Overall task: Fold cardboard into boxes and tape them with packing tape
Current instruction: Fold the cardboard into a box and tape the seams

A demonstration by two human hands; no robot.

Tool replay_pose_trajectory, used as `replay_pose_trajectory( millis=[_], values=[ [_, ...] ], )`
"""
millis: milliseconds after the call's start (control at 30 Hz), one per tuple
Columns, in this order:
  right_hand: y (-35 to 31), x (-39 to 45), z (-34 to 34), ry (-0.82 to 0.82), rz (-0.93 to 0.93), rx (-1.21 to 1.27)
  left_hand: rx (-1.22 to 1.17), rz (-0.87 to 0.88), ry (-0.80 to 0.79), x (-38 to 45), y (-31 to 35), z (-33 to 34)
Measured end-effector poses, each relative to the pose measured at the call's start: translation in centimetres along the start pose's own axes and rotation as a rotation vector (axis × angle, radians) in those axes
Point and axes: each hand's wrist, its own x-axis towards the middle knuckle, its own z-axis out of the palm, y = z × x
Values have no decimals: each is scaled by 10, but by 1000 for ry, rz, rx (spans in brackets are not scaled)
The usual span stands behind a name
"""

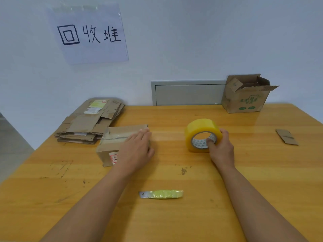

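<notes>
A small closed cardboard box (111, 142) with clear tape along its top seam sits on the wooden table (174, 215), left of centre. My left hand (138, 151) lies flat on the box's right side, fingers straight. A fat roll of yellowish packing tape (197, 127) stands on edge right of centre. My right hand (221, 148) grips the roll, thumb inside its core and fingers around the outer rim.
A stack of flattened cardboard (89, 123) lies at the back left. An open box with green print (244, 98) stands at the back right. A loose cardboard scrap (286, 137) lies at the right. A yellow-green utility knife (162, 194) with its blade out lies near me.
</notes>
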Motion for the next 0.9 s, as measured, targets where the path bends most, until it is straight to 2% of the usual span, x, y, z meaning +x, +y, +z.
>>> replay_pose_trajectory(
  millis=[100,467,533,600,633,667,700,733,800,833,900],
  values=[
    [-1,0,-2,115,-41,27,3,-66,18,-10,-18,-6],
    [0,1,1,152,-31,83,21,-10,-61,-12,-25,-7],
    [-4,-1,-1,253,-138,50,20,-5,-70,-11,-26,-7],
    [-16,-12,-5,378,-393,-45,17,-5,-67,-11,-25,-7],
    [-25,-20,-4,389,-531,-72,17,-6,-67,-11,-25,-7],
    [-34,-30,-3,332,-651,-69,19,-7,-66,-10,-25,-7],
    [-42,-43,-1,178,-739,-42,22,-10,-67,-10,-25,-7],
    [-49,-57,0,-73,-765,-22,24,-13,-68,-10,-25,-7],
    [-61,-82,0,-646,-656,-131,20,-19,-68,-10,-25,-7],
    [-63,-92,2,-857,-620,-256,15,-21,-66,-10,-25,-6],
    [-65,-104,2,-1065,-678,-474,13,-18,-62,-11,-26,-5]
  ],
)
